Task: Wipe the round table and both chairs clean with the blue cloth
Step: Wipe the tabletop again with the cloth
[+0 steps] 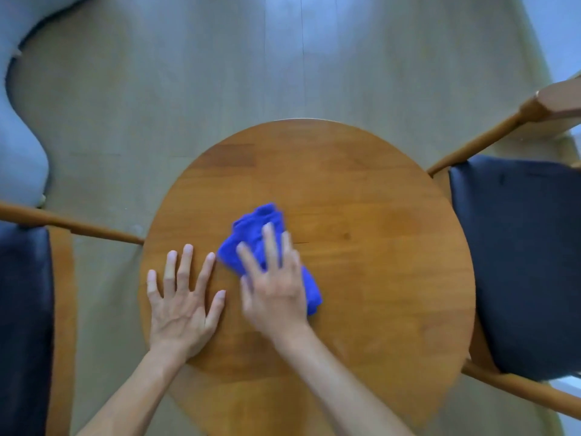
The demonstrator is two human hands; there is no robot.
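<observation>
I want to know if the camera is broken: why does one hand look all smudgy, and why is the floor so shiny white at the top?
Head view: the right hand pressing the blue cloth is smeared by motion blur, while the left hand, flat on the round table, looks sharp; the white patch on the floor is glare from light; the wide lens bends the chair rails at the edges.

A: Floor?
B: Pale greyish-green wood-look flooring (157,99) is seen throughout; thin seams are visible running away from the camera near the top centre.
A: Light?
B: A soft bluish-white glare (314,42) is reflected on the floor at the top.
A: Other furniture?
B: A light grey rounded, curving form (22,146) is seen at the upper left; what it is cannot be told. A pale strip (562,29) is noted at the top right corner, blurred
</observation>
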